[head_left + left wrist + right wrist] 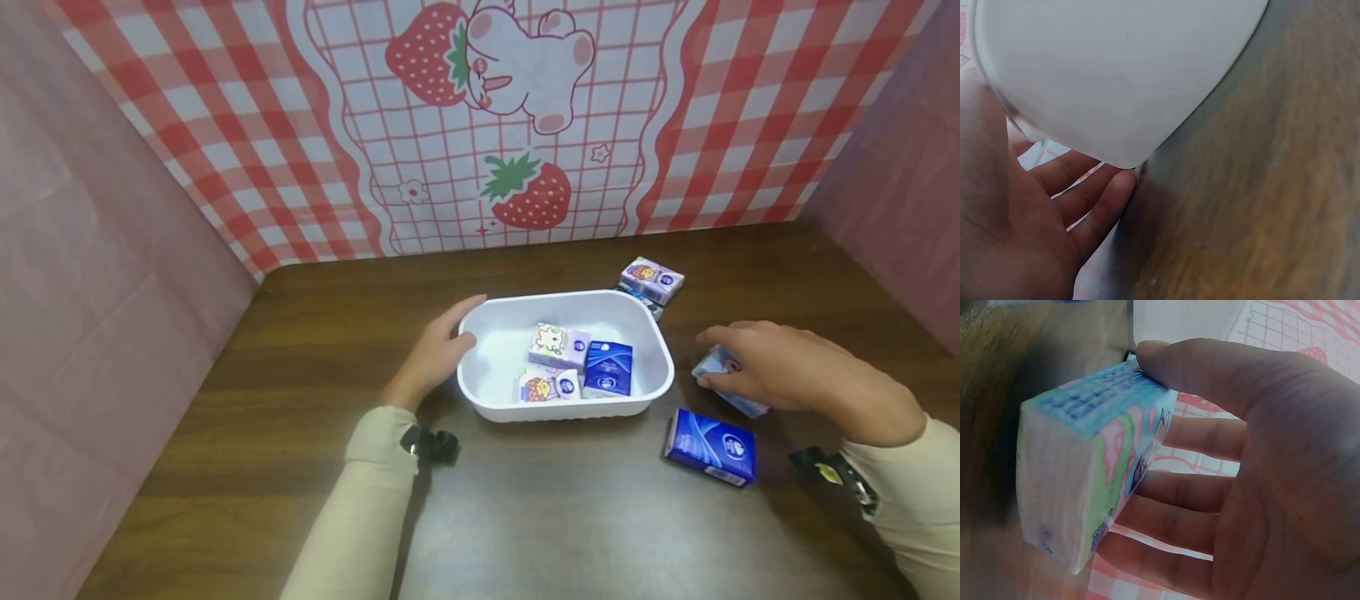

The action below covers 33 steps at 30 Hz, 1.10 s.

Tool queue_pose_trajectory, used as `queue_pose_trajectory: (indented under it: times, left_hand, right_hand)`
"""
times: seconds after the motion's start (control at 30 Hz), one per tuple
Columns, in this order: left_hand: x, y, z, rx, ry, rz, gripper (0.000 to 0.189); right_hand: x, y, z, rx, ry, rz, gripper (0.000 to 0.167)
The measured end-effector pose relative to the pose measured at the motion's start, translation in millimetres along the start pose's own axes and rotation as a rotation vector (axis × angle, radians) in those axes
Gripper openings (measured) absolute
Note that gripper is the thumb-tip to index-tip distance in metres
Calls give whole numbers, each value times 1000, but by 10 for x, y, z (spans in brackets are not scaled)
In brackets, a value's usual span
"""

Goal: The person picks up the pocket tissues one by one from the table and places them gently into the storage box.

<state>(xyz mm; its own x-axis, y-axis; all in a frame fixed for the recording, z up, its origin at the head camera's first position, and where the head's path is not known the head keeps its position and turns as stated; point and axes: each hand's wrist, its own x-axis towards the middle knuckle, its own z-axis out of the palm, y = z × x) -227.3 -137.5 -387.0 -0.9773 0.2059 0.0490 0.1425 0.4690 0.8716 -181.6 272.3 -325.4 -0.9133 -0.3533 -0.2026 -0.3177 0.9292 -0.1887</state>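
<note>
Left hand (433, 352): fingers spread around the left end of the white tub (562, 412), my thumb over its rim, the others against the outer wall; I have hold of it there.
Right hand (780, 367): fingers parted only by the width of the light-blue packet (1085, 462), which I pinch between thumb and fingertips; I cannot tell whether it touches the desk (555, 517).
Light-blue packet's place: in my grip, tilted, just to the right of the tub.
White tub: on the desk, with three packets inside.
In the tub: a lilac packet (557, 348) with a pale cartoon animal, a yellow-figured packet (550, 386) nearer me, and an upright-looking navy packet (608, 368) to the right of both.
Outside, near side: a royal-blue packet (711, 447) lying below my right hand.
Outside, far side: a purple packet (651, 279) over a mostly hidden packet (647, 305), by the tub's far right corner.
</note>
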Motion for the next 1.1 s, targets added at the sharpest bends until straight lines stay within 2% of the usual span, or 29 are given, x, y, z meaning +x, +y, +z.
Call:
queue_pose_trajectory:
  times: [0.37,1.1]
  left_hand:
    - [10,0,3,-7,6,15,54]
    - [-12,-4,3,-22,2,-15,52]
  right_hand:
    - [11,-2,10,6,35,-22,66]
    - [21,-67,13,-39,88,-4,67]
